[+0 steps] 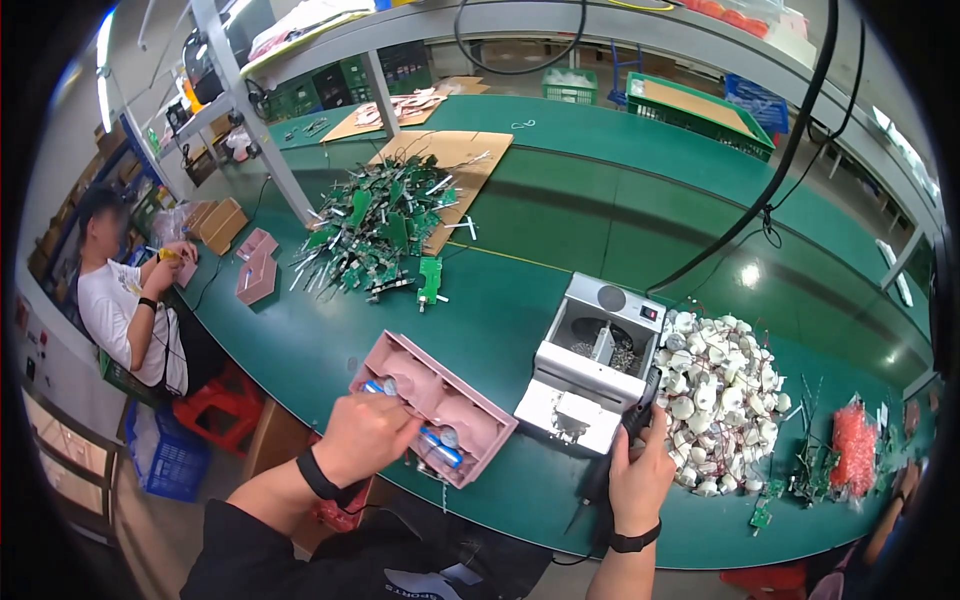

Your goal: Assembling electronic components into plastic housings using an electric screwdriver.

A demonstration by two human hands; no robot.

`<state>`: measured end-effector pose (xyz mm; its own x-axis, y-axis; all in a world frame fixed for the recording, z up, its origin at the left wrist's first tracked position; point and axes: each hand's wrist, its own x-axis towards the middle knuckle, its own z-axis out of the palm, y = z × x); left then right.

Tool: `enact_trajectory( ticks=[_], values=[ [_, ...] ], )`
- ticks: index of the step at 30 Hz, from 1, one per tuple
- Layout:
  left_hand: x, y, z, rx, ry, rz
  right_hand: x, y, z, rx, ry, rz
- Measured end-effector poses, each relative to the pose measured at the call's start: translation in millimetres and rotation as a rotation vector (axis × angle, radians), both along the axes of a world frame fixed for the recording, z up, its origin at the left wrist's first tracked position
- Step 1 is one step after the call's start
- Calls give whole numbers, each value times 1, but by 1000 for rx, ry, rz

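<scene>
Head view: two-handed work at the pink housing

The pink housing [462, 408] lies on the near part of the counter [500, 310], left of the grey parts feeder [578, 372], its open side up and blue cylinders [440, 447] inside. The left hand [365, 440] is over its near-left side, fingers bent and partly closed; whether they grip anything cannot be told. The right hand [642, 485], at the feeder's near-right corner, is closed around a dark tool [640, 408], thumb opposite fingers.

Recommended practice: brace the housing with the left hand so that it does not slide or turn. Hold the fingertips clear of any point where the tool will bear. Hold the tool firmly, yet loosely enough to align it upright. Avoid knocking the feeder or the heap of white parts [720, 400] to its right; their thin wires could snag.
</scene>
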<state>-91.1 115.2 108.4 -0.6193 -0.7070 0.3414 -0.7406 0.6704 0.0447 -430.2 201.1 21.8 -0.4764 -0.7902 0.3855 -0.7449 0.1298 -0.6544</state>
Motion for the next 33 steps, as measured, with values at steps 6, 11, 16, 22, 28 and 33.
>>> enact_trajectory(
  ticks=[6,11,16,22,28,33],
  values=[
    [30,-42,20,-9,29,-87,2,1,9,15,8,-22],
    [24,-96,35,14,109,-9,4,0,8,59,0,-44],
    [-33,-167,48,12,178,29,4,7,8,38,15,-74],
    [-107,-274,26,-21,77,68,0,-1,4,3,62,-75],
    [-186,-360,-4,-57,-102,100,0,0,10,62,-37,-73],
    [-228,-400,-24,54,-144,168,6,-3,16,70,-106,-123]
  ],
)
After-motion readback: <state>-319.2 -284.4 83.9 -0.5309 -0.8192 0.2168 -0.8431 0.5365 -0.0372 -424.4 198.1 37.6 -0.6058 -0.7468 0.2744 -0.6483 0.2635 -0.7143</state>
